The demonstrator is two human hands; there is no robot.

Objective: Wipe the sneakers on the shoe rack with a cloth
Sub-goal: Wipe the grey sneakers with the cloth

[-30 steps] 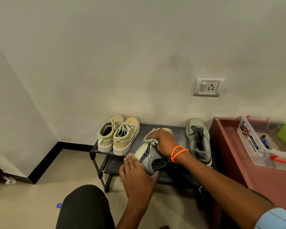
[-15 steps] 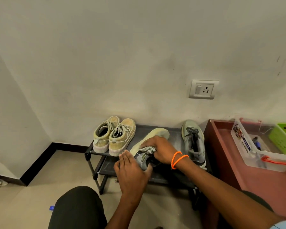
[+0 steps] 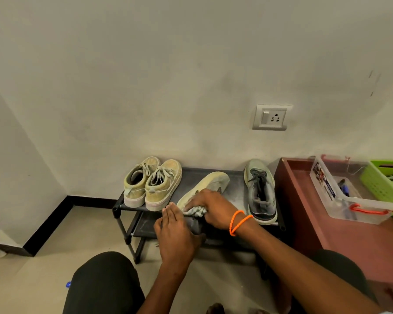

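Your left hand [image 3: 176, 232] steadies the heel end of the grey sneaker [image 3: 204, 189], fingers straight against it, presumably so it stays put under rubbing. Your right hand [image 3: 210, 207] clutches the bunched cloth [image 3: 196, 211], pressing it to the shoe's side. Sneaker sits tipped on its side on the shoe rack [image 3: 191, 175] top shelf, pale sole showing; long axis runs heel-near-you to toe toward the wall, slightly rightward. Mate sneaker [image 3: 260, 191] upright just beside, toe to wall.

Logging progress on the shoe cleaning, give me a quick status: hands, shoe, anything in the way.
Right hand grips cloth on tipped grey sneaker. Left hand steadies its heel. Nothing in the way.
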